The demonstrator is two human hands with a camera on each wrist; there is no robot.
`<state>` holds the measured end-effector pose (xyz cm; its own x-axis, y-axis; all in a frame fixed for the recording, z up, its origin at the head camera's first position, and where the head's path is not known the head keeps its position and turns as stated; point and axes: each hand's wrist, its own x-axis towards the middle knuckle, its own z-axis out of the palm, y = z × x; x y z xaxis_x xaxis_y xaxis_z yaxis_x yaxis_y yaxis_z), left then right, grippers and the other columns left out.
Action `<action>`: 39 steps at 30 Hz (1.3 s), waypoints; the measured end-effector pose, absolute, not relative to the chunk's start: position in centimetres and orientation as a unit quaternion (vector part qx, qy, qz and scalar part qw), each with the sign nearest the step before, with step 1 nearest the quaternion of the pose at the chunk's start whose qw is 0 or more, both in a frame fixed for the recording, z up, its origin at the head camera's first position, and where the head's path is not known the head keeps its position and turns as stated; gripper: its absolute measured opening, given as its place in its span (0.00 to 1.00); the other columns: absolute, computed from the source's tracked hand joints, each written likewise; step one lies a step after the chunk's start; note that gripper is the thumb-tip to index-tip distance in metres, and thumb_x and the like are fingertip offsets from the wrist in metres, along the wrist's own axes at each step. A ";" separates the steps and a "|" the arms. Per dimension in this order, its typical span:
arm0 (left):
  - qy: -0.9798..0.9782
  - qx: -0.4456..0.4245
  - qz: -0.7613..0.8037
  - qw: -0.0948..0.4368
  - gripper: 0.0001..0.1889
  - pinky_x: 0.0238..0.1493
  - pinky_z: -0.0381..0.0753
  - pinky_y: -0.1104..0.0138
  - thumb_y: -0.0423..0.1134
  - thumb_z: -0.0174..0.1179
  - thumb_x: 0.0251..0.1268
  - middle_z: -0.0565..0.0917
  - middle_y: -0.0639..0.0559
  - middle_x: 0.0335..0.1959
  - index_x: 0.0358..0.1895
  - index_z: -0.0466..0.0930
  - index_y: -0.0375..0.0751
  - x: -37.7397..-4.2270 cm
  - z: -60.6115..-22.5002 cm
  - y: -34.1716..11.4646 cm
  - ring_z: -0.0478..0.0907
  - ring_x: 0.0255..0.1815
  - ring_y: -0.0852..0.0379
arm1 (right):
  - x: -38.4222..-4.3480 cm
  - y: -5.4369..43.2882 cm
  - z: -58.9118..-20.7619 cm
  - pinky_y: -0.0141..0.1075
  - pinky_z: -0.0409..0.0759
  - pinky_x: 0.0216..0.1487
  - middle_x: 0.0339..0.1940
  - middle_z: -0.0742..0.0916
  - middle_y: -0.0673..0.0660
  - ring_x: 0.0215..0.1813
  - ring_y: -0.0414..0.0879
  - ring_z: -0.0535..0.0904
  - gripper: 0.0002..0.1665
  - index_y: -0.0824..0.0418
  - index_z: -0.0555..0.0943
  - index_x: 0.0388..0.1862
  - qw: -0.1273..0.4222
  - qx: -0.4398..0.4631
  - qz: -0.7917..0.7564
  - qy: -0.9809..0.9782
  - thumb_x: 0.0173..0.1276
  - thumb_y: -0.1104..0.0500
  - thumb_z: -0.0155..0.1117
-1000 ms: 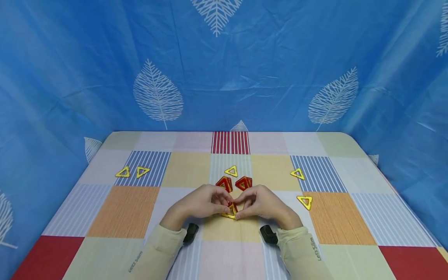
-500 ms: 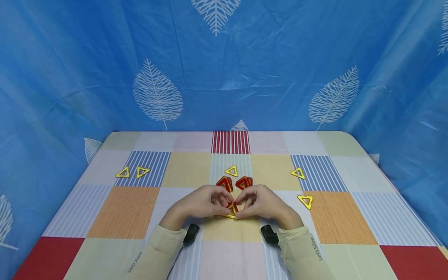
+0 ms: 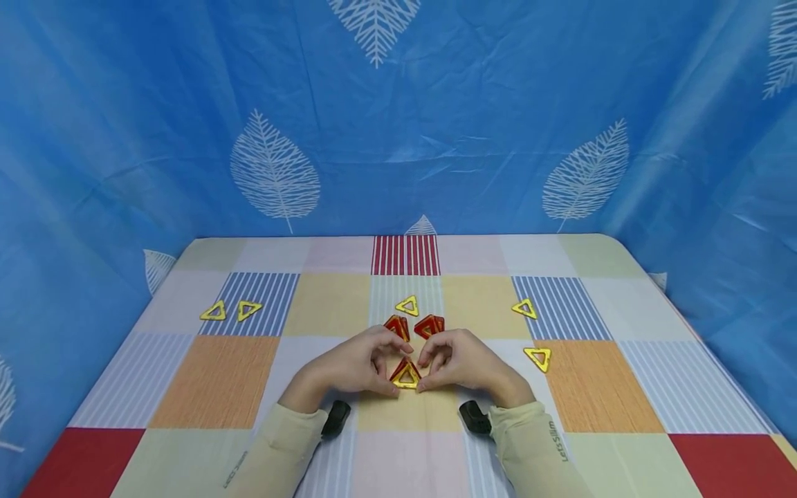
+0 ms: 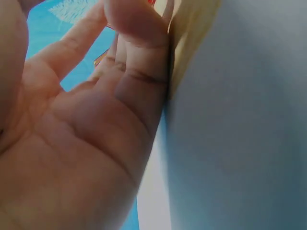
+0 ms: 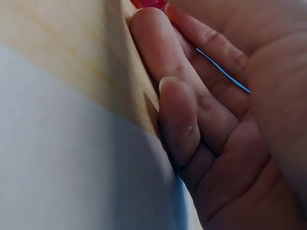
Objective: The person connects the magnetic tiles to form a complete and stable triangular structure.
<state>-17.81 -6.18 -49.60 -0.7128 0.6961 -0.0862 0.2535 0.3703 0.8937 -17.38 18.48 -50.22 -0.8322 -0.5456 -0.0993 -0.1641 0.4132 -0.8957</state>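
A yellow triangle frame (image 3: 406,377) lies over a red triangle piece (image 3: 405,362) near the middle of the table, between both hands. My left hand (image 3: 364,363) is on their left, its index finger above the apex and its thumb by the lower left corner. On the right side is my right hand (image 3: 463,363), its thumb tip close to the lower right corner; I cannot tell whether it touches. Both hands have loosely bent fingers around the pieces. In the right wrist view, a bit of red piece (image 5: 149,4) shows beyond the fingertips.
Just beyond the hands are two small groups of red triangle pieces, left (image 3: 397,327) and right (image 3: 429,326). Loose yellow triangles lie behind them (image 3: 407,305), at far left (image 3: 249,310) and at right (image 3: 538,358). A blue curtain (image 3: 398,138) hangs behind the table.
The left thumb and fingers have drawn back from the triangle pieces, which now show fully between the hands. The right hand has barely moved. The whole view has shifted slightly.
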 end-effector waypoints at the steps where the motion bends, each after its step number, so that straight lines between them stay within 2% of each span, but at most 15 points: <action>1: 0.794 0.300 0.474 0.236 0.30 0.29 0.78 0.67 0.30 0.77 0.52 0.72 0.46 0.56 0.60 0.78 0.38 -17.8 -49.6 -6.2 0.77 0.26 0.58 | -17.4 18.5 -50.2 0.35 0.80 0.35 0.25 0.87 0.53 0.28 0.46 0.84 0.16 0.62 0.85 0.34 0.190 -0.215 -0.497 0.819 0.51 0.60 0.84; 8: 0.804 0.295 0.451 0.250 0.30 0.27 0.76 0.67 0.26 0.73 0.54 0.75 0.50 0.48 0.62 0.78 0.40 -17.8 -49.4 -6.2 0.77 0.26 0.58 | -17.5 18.7 -50.3 0.35 0.80 0.37 0.26 0.87 0.52 0.30 0.46 0.84 0.14 0.62 0.85 0.34 0.165 -0.204 -0.492 0.830 0.53 0.61 0.83; 14: 0.816 0.293 0.436 0.240 0.24 0.29 0.76 0.67 0.30 0.74 0.57 0.78 0.54 0.45 0.58 0.81 0.42 -17.9 -49.6 -6.0 0.75 0.28 0.59 | -17.6 19.7 -49.9 0.36 0.80 0.36 0.28 0.88 0.52 0.32 0.48 0.85 0.13 0.60 0.86 0.36 0.160 -0.208 -0.505 0.823 0.54 0.60 0.82; 21: 0.824 0.290 0.426 0.236 0.21 0.31 0.75 0.68 0.33 0.74 0.59 0.80 0.57 0.45 0.56 0.83 0.43 -17.9 -49.6 -5.9 0.74 0.28 0.59 | -17.6 22.7 -48.6 0.37 0.80 0.36 0.32 0.87 0.53 0.34 0.50 0.83 0.18 0.60 0.87 0.42 0.132 -0.196 -0.486 0.842 0.54 0.58 0.83; 25: 0.821 0.287 0.434 0.236 0.20 0.30 0.74 0.67 0.32 0.74 0.58 0.79 0.56 0.45 0.55 0.83 0.42 -17.8 -49.5 -6.0 0.73 0.27 0.59 | -17.4 24.7 -47.9 0.37 0.80 0.36 0.34 0.87 0.58 0.35 0.51 0.83 0.22 0.63 0.87 0.46 0.119 -0.182 -0.490 0.844 0.52 0.59 0.84; 30: 0.817 0.282 0.442 0.241 0.21 0.29 0.73 0.67 0.31 0.74 0.57 0.79 0.54 0.44 0.55 0.83 0.42 -17.7 -49.5 -6.2 0.72 0.27 0.58 | -17.1 27.3 -47.5 0.37 0.80 0.40 0.44 0.86 0.64 0.41 0.52 0.83 0.27 0.66 0.85 0.51 0.105 -0.145 -0.493 0.851 0.52 0.61 0.83; 36: 0.812 0.281 0.450 0.244 0.21 0.29 0.74 0.68 0.31 0.74 0.57 0.80 0.54 0.46 0.55 0.83 0.42 -17.8 -49.6 -6.1 0.72 0.27 0.59 | -16.4 29.2 -46.8 0.40 0.80 0.42 0.50 0.85 0.61 0.48 0.54 0.79 0.31 0.65 0.84 0.54 0.091 -0.066 -0.451 0.885 0.52 0.56 0.84; 39: 0.809 0.280 0.454 0.248 0.22 0.29 0.74 0.68 0.31 0.75 0.56 0.80 0.55 0.47 0.55 0.83 0.42 -17.8 -49.7 -6.1 0.72 0.26 0.59 | -15.9 29.8 -46.5 0.44 0.80 0.38 0.52 0.83 0.61 0.51 0.56 0.75 0.33 0.62 0.84 0.56 0.101 0.006 -0.452 0.886 0.51 0.54 0.85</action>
